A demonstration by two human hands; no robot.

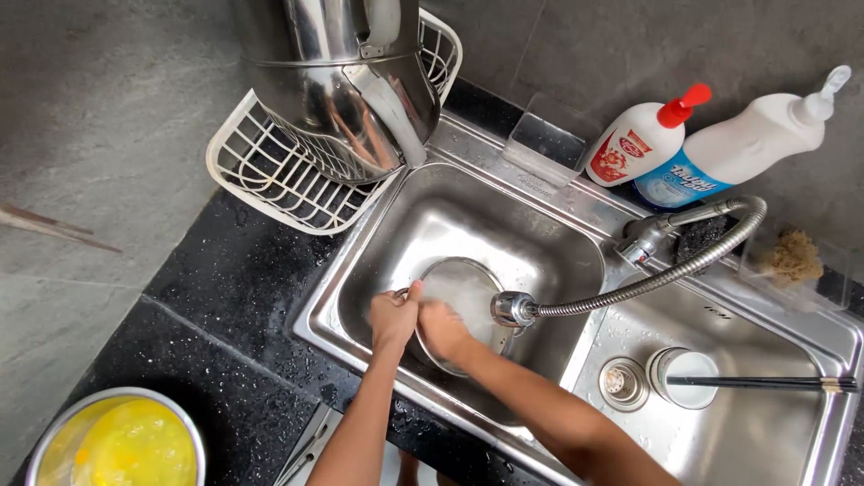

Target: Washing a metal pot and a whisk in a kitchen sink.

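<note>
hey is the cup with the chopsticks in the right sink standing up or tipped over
Standing upright. The white cup shows its round open mouth to the camera, beside the drain, with black chopsticks laid flat across its rim.

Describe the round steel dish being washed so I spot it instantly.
Start at the double stainless steel sink and take its left basin. The round steel dish stands tilted under the flexible faucet head, gripped by the left hand and right hand.

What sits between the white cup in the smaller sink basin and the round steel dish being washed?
In the head view, the faucet's spray head sits between the white cup and the steel dish, with the basin divider beneath.
</note>
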